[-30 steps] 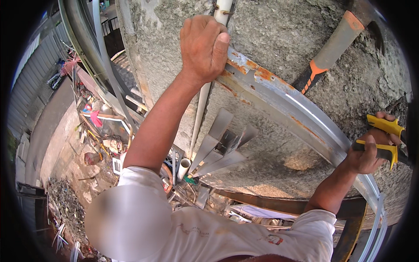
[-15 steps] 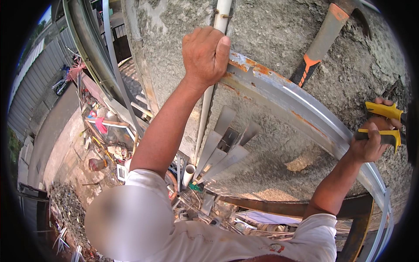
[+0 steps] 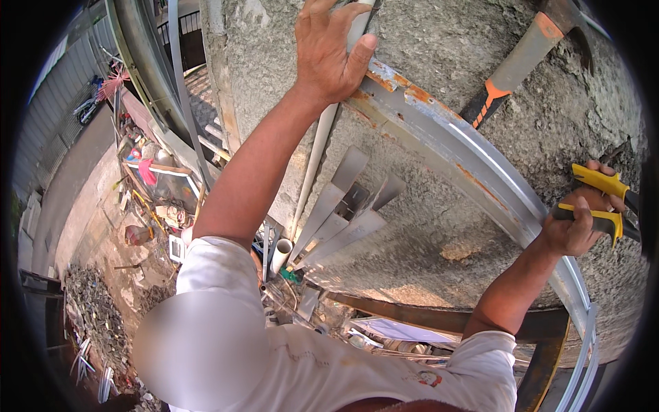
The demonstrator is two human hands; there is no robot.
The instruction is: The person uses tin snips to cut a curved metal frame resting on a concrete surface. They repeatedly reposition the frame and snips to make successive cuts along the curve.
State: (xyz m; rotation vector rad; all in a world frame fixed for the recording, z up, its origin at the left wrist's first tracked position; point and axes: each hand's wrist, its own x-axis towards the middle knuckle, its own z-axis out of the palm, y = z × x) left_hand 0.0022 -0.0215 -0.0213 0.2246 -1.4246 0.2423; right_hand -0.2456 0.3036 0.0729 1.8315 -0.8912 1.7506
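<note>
My left hand (image 3: 331, 58) rests with fingers spread and slightly bent on the white pipe (image 3: 317, 151), beside the rusted end of a long silver metal channel (image 3: 458, 158). My right hand (image 3: 573, 230), lower right, grips the yellow-and-black handles (image 3: 604, 177) of a tool whose head is hidden in the dark rim. It is over or against the channel's lower part. Above the channel a hammer (image 3: 516, 58) with a grey-and-orange grip lies on the rough concrete surface (image 3: 446, 55).
Cut metal strips (image 3: 343, 216) stick out beside the pipe, near an upright white tube (image 3: 280, 255). At left are curved rails (image 3: 137, 69), a debris pile (image 3: 96, 312) and a paved strip (image 3: 75, 178) far below. A dark steel frame (image 3: 542, 333) crosses the lower right.
My left hand has loosened from a fist, moved upward and spread its fingers. My right hand still holds the yellow-handled tool, with little visible movement.
</note>
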